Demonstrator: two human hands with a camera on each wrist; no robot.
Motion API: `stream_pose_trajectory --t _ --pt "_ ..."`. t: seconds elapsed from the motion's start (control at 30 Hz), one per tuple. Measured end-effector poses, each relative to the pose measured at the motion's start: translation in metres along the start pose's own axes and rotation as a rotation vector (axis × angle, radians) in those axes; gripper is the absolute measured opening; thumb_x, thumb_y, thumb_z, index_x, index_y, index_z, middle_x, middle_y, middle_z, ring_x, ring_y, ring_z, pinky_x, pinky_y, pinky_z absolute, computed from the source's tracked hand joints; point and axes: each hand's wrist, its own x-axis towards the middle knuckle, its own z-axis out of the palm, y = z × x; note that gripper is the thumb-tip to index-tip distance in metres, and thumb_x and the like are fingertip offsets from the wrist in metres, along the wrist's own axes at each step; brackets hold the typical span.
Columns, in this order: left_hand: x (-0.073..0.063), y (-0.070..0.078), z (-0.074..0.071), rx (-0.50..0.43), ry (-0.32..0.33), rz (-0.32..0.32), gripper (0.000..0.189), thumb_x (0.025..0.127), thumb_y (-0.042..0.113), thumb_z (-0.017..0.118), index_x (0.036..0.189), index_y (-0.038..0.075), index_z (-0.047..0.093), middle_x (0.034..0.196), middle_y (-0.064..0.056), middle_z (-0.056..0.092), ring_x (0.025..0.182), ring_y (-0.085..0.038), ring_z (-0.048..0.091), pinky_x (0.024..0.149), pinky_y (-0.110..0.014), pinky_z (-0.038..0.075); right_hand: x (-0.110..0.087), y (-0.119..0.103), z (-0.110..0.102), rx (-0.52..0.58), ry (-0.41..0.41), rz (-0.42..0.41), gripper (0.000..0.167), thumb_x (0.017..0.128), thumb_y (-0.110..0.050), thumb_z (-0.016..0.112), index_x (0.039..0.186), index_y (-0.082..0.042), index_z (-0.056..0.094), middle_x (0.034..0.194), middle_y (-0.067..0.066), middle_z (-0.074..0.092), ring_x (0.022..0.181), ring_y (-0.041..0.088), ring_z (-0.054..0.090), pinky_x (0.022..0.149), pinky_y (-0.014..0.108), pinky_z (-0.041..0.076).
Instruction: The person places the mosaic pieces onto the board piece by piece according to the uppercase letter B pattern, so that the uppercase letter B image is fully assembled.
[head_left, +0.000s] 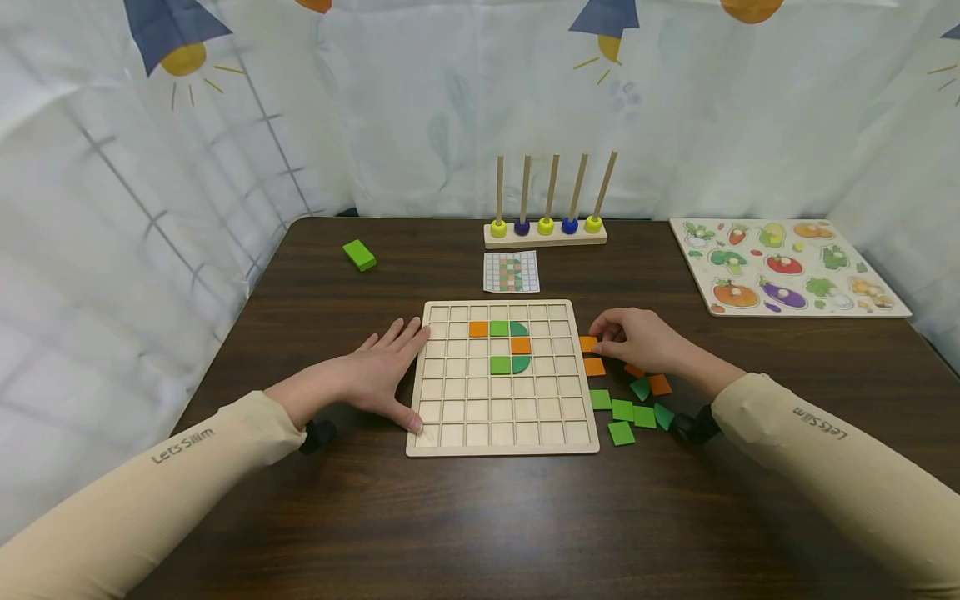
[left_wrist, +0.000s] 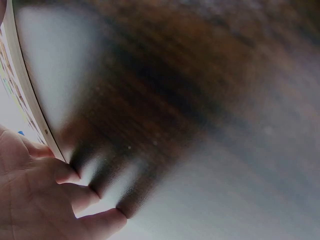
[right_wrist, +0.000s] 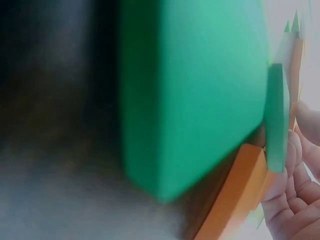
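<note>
A wooden grid board (head_left: 504,451) lies flat on the table, with several orange, green and teal pieces set in its upper cells. My left hand (head_left: 378,371) rests at its left edge, fingers spread and thumb on the frame; the left wrist view shows fingertips (left_wrist: 117,217) on the tabletop. Beside the board's right edge, my right hand (head_left: 645,337) pinches an orange square tile (head_left: 587,343) between thumb and curled fingers. Below that hand lie another orange tile (head_left: 594,367), several green square tiles (head_left: 622,409) and teal quarter-round pieces (head_left: 663,416). A teal piece (right_wrist: 210,100) fills the right wrist view.
Behind the board lies a pattern card (head_left: 512,272), and behind it stands a peg stand (head_left: 546,239) with yellow and blue rings. A vegetable puzzle board (head_left: 795,271) lies at the back right. One green block (head_left: 359,255) sits at the back left. White curtains (head_left: 480,108) enclose the table.
</note>
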Motion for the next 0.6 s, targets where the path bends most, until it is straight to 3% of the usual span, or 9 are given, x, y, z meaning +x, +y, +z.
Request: stream_pose_trajectory --t 0.43,0.6 --pt "0.0008 -0.0002 0.0004 0.005 0.001 0.003 0.139 0.074 0.066 0.082 0.163 -0.001 0.000 0.170 -0.027 -0.006 0.157 -0.049 -0.005 0.120 -0.073 0.009 -0.0001 0.0032 -0.0007 0.016 -0.018 -0.001 0.025 0.095 -0.013 0.073 0.116 -0.001 0.068 0.088 0.006 0.065 0.072 0.016 0.057 0.064 0.030 0.048" --pt "0.0008 0.0003 0.0009 0.009 0.006 -0.003 0.139 0.073 0.066 0.083 0.163 -0.001 0.000 0.170 -0.027 -0.005 0.157 -0.049 -0.004 0.120 -0.072 0.010 -0.0055 0.0054 -0.0063 0.006 -0.002 0.008 0.022 0.098 -0.015 0.070 0.116 -0.003 0.068 0.096 0.008 0.068 0.081 0.017 0.060 0.071 0.032 0.051"
